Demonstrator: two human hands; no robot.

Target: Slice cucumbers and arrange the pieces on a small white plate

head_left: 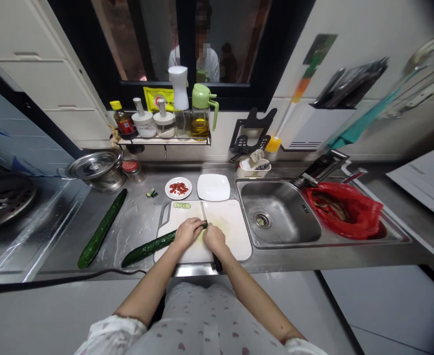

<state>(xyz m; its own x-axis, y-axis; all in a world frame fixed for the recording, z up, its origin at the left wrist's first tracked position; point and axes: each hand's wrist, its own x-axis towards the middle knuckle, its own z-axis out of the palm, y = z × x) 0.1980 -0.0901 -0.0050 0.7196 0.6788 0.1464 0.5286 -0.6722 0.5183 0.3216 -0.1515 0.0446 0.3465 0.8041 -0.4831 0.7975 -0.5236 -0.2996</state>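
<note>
My left hand (187, 232) is closed over the cut end of a long dark green cucumber (152, 248), which lies slantwise across the cutting board (235, 236). Gripped in my right hand (214, 237) is a kitchen knife (203, 211). Its blade points away from me beside the cucumber's end, and the black handle juts out under my wrist. Several thin cucumber slices (182, 205) lie overlapping near the board's far edge. Both sets of fingers partly hide the cucumber's tip and the blade's near part.
Left of the board lies a second cucumber (102, 229). Behind it are cucumber end pieces (151, 193), a plate of chopped red pepper (167, 190) and a white square plate (214, 187). The sink (283, 217) and a red plastic bag (344, 209) are to the right; a steel pot (106, 180) stands left.
</note>
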